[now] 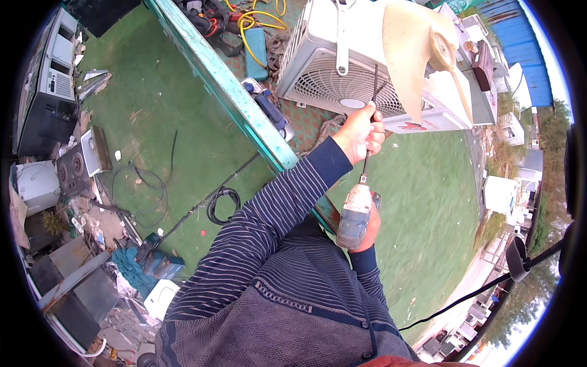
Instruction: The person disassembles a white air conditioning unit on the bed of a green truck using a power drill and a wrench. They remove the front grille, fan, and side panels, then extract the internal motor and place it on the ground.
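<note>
My left hand [362, 131] is closed around the thin black shaft of a long bit [373, 85], just in front of the round grille of a white outdoor air-conditioner unit [318, 67]. The bit's tip reaches up against the grille. My right hand [370, 229] grips a dusty grey power drill [354, 211] from below, held close to my chest with the bit pointing upward. A cream plastic fan blade [409, 55] lies over the unit's right side. Both arms wear a dark striped sleeve.
A teal painted beam [235, 98] runs diagonally past the unit. Yellow hose [260, 18] and tools lie behind it. A black cable coil [220, 205] rests on the green turf. Old appliances [52, 73] crowd the left edge, and white units [500, 194] stand at right.
</note>
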